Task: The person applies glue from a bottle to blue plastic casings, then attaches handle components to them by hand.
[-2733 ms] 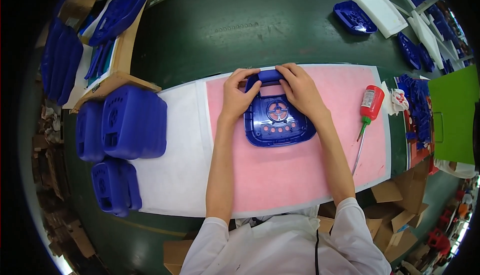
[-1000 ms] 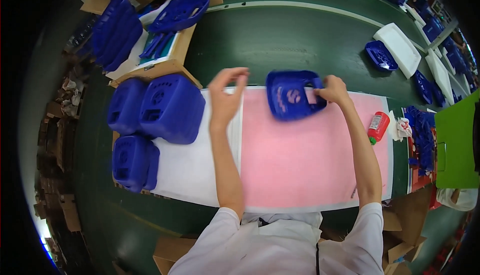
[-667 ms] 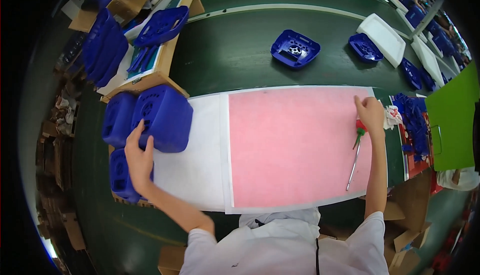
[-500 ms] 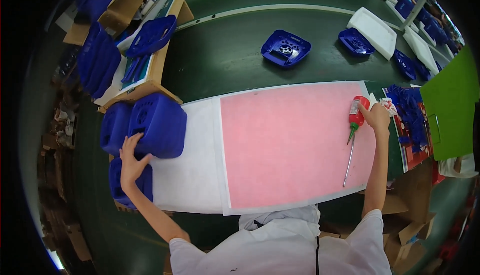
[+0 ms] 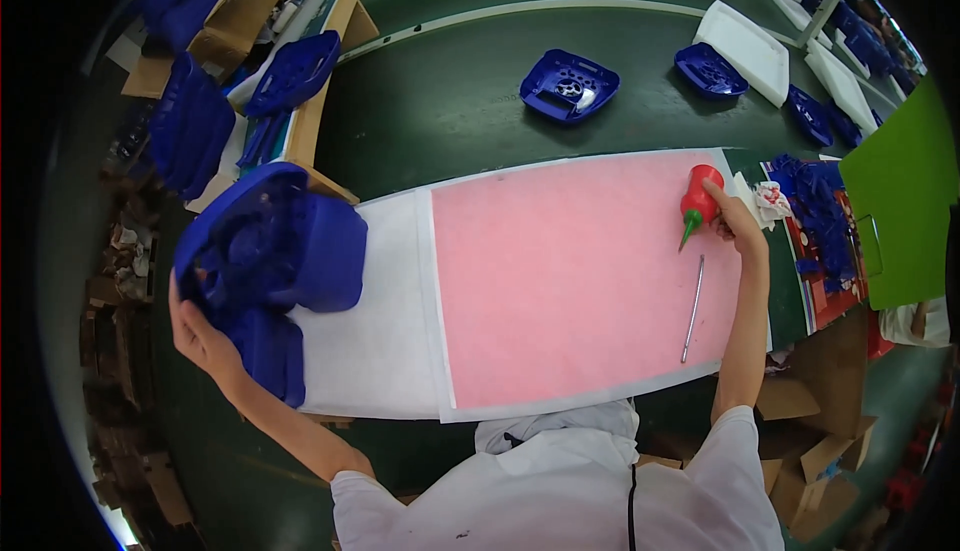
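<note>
My left hand (image 5: 203, 339) is closed on the near left rim of a blue plastic shell (image 5: 245, 206). The shell is tilted, its hollow inside facing me, and some of my fingers are hidden by it. Behind and below it stand another blue plastic housing (image 5: 335, 256) and a lower blue piece (image 5: 278, 356). Over on the right, my right hand (image 5: 738, 221) grips a red squeeze bottle (image 5: 699, 196) whose green nozzle points down toward the pink sheet (image 5: 560, 291). A thin metal rod (image 5: 693, 311) lies on that sheet, just nearer to me than the bottle.
White sheeting (image 5: 375, 351) borders the pink one on the left. Beyond, a blue shell (image 5: 569, 87) sits on the green bench, with a white tray (image 5: 745, 51) farther right. A wooden rack (image 5: 330, 101) stands at left; a pile of blue parts (image 5: 825, 216) lies by a green panel (image 5: 900, 201).
My left hand has moved left and taken hold of a blue shell, which is now lifted and tilted. The red bottle has turned and shifted slightly left in my right hand.
</note>
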Tool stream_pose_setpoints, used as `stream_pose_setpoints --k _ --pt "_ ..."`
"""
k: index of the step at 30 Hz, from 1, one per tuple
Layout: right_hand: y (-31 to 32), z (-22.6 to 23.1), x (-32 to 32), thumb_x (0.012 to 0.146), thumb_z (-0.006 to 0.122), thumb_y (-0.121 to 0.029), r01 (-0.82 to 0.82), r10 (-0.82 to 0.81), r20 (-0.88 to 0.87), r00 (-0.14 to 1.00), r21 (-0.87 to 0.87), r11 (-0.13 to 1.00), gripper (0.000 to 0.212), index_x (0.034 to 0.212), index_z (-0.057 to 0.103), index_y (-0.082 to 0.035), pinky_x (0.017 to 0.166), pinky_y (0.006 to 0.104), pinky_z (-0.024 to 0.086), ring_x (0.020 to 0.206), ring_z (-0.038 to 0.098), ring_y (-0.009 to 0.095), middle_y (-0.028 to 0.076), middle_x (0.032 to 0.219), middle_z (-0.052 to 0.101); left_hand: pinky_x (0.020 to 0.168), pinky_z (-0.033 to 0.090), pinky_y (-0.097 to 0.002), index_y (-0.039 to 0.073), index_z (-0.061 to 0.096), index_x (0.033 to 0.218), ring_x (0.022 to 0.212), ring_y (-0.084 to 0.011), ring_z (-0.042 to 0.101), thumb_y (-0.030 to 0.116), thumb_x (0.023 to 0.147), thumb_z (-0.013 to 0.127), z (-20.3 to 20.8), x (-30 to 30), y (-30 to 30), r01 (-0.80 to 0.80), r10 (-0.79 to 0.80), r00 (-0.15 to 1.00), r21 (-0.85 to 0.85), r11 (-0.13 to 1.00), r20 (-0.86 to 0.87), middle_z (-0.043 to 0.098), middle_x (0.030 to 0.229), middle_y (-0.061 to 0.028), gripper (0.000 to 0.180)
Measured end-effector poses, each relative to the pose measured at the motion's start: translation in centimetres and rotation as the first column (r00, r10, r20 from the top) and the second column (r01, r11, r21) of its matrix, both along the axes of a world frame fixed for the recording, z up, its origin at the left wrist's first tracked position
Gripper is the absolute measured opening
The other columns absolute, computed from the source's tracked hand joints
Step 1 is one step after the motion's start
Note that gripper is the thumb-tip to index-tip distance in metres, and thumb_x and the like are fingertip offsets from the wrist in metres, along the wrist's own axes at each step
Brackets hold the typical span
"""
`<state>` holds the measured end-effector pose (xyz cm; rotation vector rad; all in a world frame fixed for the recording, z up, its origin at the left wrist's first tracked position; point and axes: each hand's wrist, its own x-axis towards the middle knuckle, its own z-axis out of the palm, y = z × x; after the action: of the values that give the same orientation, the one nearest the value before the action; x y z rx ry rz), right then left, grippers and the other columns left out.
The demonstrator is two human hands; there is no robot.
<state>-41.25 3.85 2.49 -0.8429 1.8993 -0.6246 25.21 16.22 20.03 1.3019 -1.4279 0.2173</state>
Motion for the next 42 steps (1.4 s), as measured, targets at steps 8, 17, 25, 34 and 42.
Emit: stream_pose_setpoints --k 8,17,25,34,42 --pt "-4.0 1.5 5.2 0.066 0.074 -0.055 -0.263 0.253 -0.505 0.825 0.052 0.963 0.065 0.087 0.064 0.007 0.049 0.0290 0.048 0.059 0.064 0.021 0.014 0.068 0.065 0.068 0.046 -0.0261 -0.008 0.063 0.101 0.072 -0.0109 0.056 0.019 0.097 0.052 -3.4 -10.8 -9.0 0.545 -0.536 0.811 0.637 0.545 -0.235 0.065 0.078 -0.0050 0.029" --pt "-6.0 1.5 10.8 0.064 0.076 -0.055 0.107 -0.105 -0.241 0.965 -0.004 0.994 0.117 0.136 0.017 0.014 0.057 0.0333 0.057 0.074 0.068 0.028 0.023 0.098 0.065 0.058 0.050 -0.0251 -0.004 0.071 0.086 0.063 -0.0092 0.060 0.022 0.090 0.063 -14.9 -22.0 -17.4 0.693 -0.537 0.636 0.717 0.081 -0.554 0.065 0.070 -0.0040 0.027" --pt "-6.4 -2.6 9.6 0.068 0.083 -0.038 0.383 -0.383 0.054 0.922 -0.274 0.882 0.091 0.120 0.037 0.020 0.055 0.0338 0.057 0.072 0.068 0.029 0.023 0.097 0.064 0.088 0.046 -0.0336 0.005 0.067 0.107 0.094 -0.0218 0.059 0.009 0.077 0.068 -19.4 -22.3 -16.7 0.700 -0.645 0.696 0.500 0.511 -0.315 0.067 0.099 -0.0075 0.030" --pt "-3.4 -6.3 17.0 0.085 0.067 -0.010 0.668 0.301 0.949 0.092 -0.283 0.688 0.063 0.138 0.035 -0.005 0.109 0.0502 0.037 0.132 0.040 0.038 0.018 0.139 0.043 0.076 0.045 -0.0305 0.002 0.068 0.098 0.072 -0.0197 0.056 0.007 0.075 0.066 -23.1 -20.8 -14.4 0.671 -0.581 0.741 0.399 0.625 -0.337 0.064 0.082 -0.0076 0.024" --pt "-2.2 -5.2 19.2 0.072 0.067 0.011 0.513 0.319 0.866 0.385 -0.488 0.706 0.072 0.135 0.039 -0.007 0.113 0.0460 0.033 0.136 0.036 0.035 0.016 0.139 0.044 0.074 0.045 -0.0316 0.000 0.068 0.092 0.071 -0.0190 0.056 0.013 0.082 0.065 -22.6 -21.2 -14.3 0.595 -0.476 0.804 0.483 0.643 -0.357 0.066 0.081 -0.0091 0.017"
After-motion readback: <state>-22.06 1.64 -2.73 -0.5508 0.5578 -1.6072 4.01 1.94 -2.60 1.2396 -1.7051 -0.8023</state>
